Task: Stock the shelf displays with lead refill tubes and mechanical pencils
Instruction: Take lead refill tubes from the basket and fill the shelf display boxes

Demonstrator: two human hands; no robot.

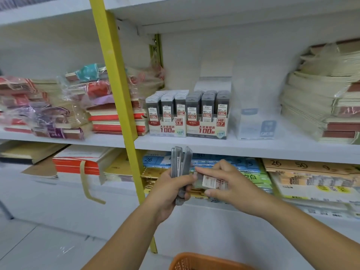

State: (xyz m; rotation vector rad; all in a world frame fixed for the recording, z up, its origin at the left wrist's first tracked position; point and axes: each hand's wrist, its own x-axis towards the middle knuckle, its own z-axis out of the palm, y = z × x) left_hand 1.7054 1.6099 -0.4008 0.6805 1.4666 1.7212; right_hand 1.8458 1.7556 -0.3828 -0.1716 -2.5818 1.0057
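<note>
In the lower middle of the frame our left hand grips a bundle of tubes, fingers curled round it. The bundle stands upright, and in the picture its top reaches the front edge of the shelf. Just to the right, our right hand pinches a single tube between thumb and fingers. It lies sideways with its label toward us. Its left end is at the bundle, but we cannot tell whether the two touch.

Above the hands, at mid-frame, two displays stand side by side on the shelf, the 0.5 box on the left and the 0.7 box on the right. Both are packed in upright rows. Just right of them stands a clear box, but we cannot make out what it holds. A yellow post slants down left of centre. Wrapped notebooks are piled at the left of the frame. The rim of an orange basket shows at the bottom edge.
</note>
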